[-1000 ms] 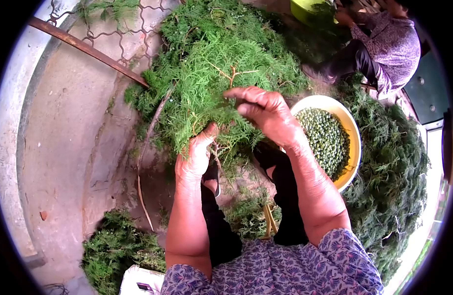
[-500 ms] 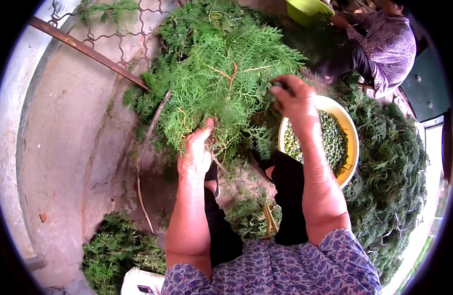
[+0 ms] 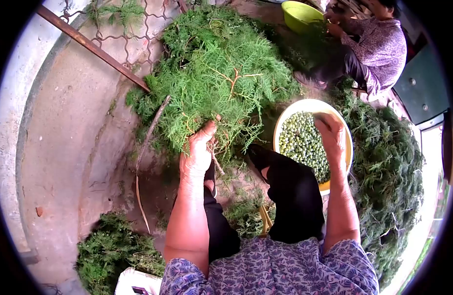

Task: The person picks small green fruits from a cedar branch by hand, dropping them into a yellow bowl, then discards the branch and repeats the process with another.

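My left hand (image 3: 199,147) is closed round the stem end of a leafy green branch (image 3: 231,88) in front of my feet, with a bare twig end below the fingers. Over the right part of a yellow basin (image 3: 349,147) is my right hand (image 3: 332,135), its fingers bent down toward the small round green seed cones (image 3: 300,140) inside. Whether its fingertips hold anything is hidden.
Cut greenery is heaped at right (image 3: 388,167) and lower left (image 3: 113,246). A seated person (image 3: 379,49) works by a green basin (image 3: 300,17) at top right. A rusty bar (image 3: 89,46) and a long stick (image 3: 147,142) lie left.
My right hand has moved from the branch's right side down and right, over the yellow basin. My left hand keeps its grip on the branch. My right-side knee has shifted.
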A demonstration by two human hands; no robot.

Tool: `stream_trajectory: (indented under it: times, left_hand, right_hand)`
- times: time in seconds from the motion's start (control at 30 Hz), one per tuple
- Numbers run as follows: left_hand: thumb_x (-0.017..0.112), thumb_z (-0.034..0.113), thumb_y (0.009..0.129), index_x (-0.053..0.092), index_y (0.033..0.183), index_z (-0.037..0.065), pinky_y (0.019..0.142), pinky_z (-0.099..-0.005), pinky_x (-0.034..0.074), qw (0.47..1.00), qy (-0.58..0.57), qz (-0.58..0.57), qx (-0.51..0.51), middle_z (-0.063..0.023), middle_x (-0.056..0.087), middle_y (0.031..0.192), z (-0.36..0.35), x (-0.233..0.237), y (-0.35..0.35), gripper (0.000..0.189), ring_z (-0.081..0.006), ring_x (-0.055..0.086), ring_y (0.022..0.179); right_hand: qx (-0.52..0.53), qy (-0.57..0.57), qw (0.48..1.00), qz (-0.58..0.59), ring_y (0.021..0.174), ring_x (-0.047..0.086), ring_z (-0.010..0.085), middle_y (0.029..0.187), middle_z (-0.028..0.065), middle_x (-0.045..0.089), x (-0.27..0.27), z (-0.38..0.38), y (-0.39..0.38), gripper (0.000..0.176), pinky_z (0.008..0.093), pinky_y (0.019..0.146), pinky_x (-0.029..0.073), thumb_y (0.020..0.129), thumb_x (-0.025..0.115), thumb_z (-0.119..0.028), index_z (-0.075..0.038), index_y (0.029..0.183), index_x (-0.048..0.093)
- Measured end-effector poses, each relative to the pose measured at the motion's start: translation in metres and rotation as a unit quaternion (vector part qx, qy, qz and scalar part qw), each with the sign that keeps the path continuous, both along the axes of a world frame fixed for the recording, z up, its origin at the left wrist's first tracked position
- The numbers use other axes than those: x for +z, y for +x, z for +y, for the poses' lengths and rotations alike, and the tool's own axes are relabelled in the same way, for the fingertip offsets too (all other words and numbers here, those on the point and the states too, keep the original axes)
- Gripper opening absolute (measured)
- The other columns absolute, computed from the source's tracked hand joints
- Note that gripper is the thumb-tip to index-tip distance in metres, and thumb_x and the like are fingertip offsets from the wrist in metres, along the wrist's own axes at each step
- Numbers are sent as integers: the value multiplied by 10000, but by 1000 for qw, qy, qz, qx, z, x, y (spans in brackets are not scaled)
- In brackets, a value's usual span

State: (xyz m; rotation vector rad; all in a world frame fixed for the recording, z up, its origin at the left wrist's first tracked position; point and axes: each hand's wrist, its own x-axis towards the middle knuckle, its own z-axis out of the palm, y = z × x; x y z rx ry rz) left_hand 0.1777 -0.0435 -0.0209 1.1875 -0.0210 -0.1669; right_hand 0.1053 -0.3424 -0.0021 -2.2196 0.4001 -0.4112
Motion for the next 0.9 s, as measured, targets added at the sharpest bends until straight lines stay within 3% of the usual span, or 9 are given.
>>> stream_trajectory:
  times: [0.07,0.17,0.27,0.43,0.57,0.7,0.8,0.87,0.9]
  left_hand:
    - [624,294,823,631,1054,72,809,-299,419,999,35,25,-29,-43,616,1053,5,-18,-6,321,-165,544,932]
    - [499,191,909,610,1077,52,879,-309,416,913,303,-272,-14,-115,602,1100,2,-12,-36,244,-194,553,1019]
    - [507,211,903,588,1103,33,900,-311,397,992,58,-101,-54,-89,601,1096,-9,6,-70,280,-198,543,1021]
    - [581,281,854,574,1105,8,889,-319,398,988,73,-111,-76,-76,595,1082,0,16,-113,371,-185,534,1003]
    - [587,310,846,573,1097,13,878,-327,403,985,95,-114,-92,-74,596,1063,2,36,-147,389,-189,538,969]
    - [568,312,855,550,1119,-9,925,-335,370,957,227,-162,-76,-82,584,1107,11,29,-177,416,-212,519,1025]
    - [583,302,842,564,1113,-6,939,-328,358,963,214,-153,-52,-76,578,1127,11,27,-200,412,-206,506,1062]
    - [591,121,811,602,1078,19,816,-341,452,994,-84,63,-3,-77,606,1062,10,26,-212,286,-220,582,934]
    - [623,203,793,602,1056,22,782,-312,452,993,-91,75,-7,-52,607,1028,12,28,-216,320,-185,575,892]
  right_hand:
    - [23,141,987,-69,737,640,160,897,120,652,27,42,0,208,267,693,501,809,561,-25,5,1008,612]
    - [147,262,951,-81,610,615,132,770,80,635,64,91,-10,180,233,548,499,845,519,-9,7,993,619]
    - [215,292,932,0,511,577,99,730,81,627,70,115,-15,208,197,425,451,847,510,-1,17,1030,607]
    - [313,301,900,22,466,484,68,843,37,580,65,128,-45,348,192,409,416,840,455,62,-20,1166,546]
    - [372,213,899,-93,730,573,151,856,63,556,52,134,-67,277,258,520,478,723,468,170,10,925,568]
    - [288,-91,933,-195,805,613,283,843,117,567,63,132,-102,310,363,629,493,627,562,97,-8,919,571]
    - [214,-88,953,-198,779,611,281,865,141,569,60,100,-109,275,362,643,497,671,557,87,-17,925,573]
    - [90,206,936,-271,777,601,291,812,156,581,62,75,-108,226,344,685,487,706,591,67,-13,917,605]
    - [52,61,969,-235,787,597,302,856,163,574,59,54,-110,245,345,698,485,708,588,66,-15,939,603]
